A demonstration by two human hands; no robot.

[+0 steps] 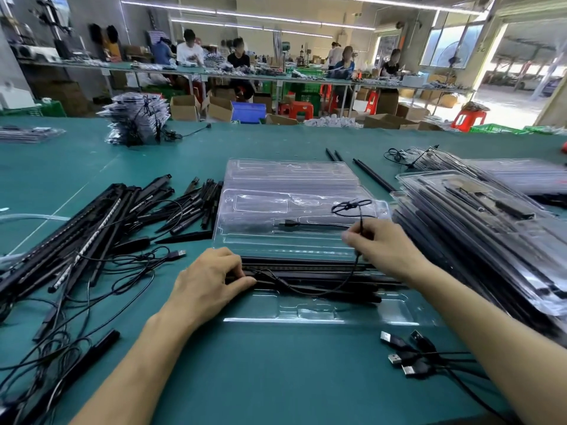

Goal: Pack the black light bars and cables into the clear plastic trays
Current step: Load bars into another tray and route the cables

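The left hand (pixel 211 279) grips the left end of the black light bars (pixel 310 273), which lie across the open clear tray (pixel 306 315) at table centre. The right hand (pixel 388 250) pinches the cable (pixel 349 207) above the tray's far half. The green table (pixel 276 378) shows in front of the tray's near edge, flanked left by loose bars (pixel 92 228) and right by a packed tray stack (pixel 478 240)
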